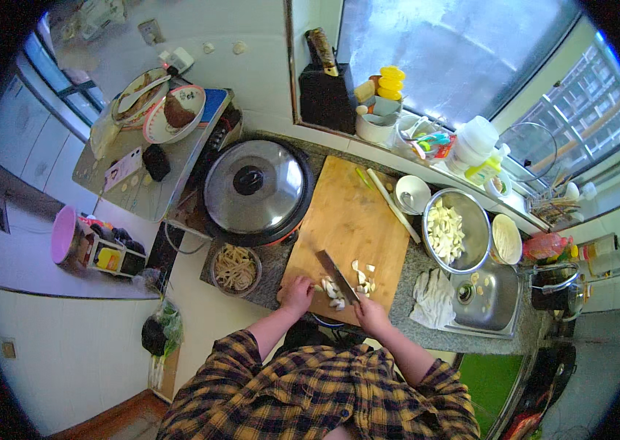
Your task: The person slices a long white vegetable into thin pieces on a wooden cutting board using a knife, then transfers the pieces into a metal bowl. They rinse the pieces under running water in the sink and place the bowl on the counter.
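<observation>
My right hand (pixel 371 314) grips the handle of a kitchen cleaver (pixel 337 275), its blade slanting to the upper left over the wooden cutting board (pixel 337 220). Left of the blade lie white pieces (pixel 336 301) that look like garlic cloves. More white pieces (pixel 366 285) are scattered to its right. My left hand (pixel 299 295) rests at the board's lower left, fingers curled beside the nearer pieces; whether it pinches one is unclear. A scallion stalk (pixel 392 203) lies along the board's right edge, with a short green piece (pixel 363 177) near its top.
A lidded electric pan (pixel 257 187) stands left of the board, above a bowl of pale strips (pixel 236 269). At right are a white cup (pixel 412 193), a steel bowl (pixel 475 242) holding pale cubes, a cloth (pixel 432 300) and a sink (pixel 494 308). A knife block (pixel 326 99) occupies the sill.
</observation>
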`<state>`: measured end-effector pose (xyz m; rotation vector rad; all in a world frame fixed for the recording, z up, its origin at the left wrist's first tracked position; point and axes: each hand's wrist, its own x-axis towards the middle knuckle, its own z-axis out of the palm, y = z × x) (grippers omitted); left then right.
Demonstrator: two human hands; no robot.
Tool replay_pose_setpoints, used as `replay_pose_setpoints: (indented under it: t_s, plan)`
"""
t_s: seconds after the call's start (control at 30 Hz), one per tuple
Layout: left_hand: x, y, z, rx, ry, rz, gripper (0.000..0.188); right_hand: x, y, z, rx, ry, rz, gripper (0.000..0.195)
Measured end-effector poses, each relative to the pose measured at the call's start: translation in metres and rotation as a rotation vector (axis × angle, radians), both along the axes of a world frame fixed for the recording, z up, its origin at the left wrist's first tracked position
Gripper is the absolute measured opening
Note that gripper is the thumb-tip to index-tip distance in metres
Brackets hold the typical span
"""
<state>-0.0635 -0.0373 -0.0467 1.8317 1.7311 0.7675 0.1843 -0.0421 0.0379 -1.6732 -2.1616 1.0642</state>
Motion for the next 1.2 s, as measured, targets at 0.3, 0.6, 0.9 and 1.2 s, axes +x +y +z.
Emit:
replay_pose_setpoints:
  t_s: [0.3,0.6,0.9,1.2]
  plan:
    - [0.004,0.022,0.037,-0.038,-0.274,0.136,0.023,0.065,-0.016,0.063,0.387,-0.314,0.231,0.039]
    - [0.108,0.047,0.063,-0.096,0.154,-0.537,0.035,0.072,-0.025,0.083,0.364,-0.395,0.257,0.028]
    - [0.057,0.052,0.019,-0.039,0.069,-0.049,0.036,0.138,-0.049,0.04,0.15,-0.242,-0.183,0.035]
    - [0.061,-0.022,0.025,0.064,0.293,-0.181,0.119,0.061,-0.015,0.009,0.059,-0.131,-0.232,0.027]
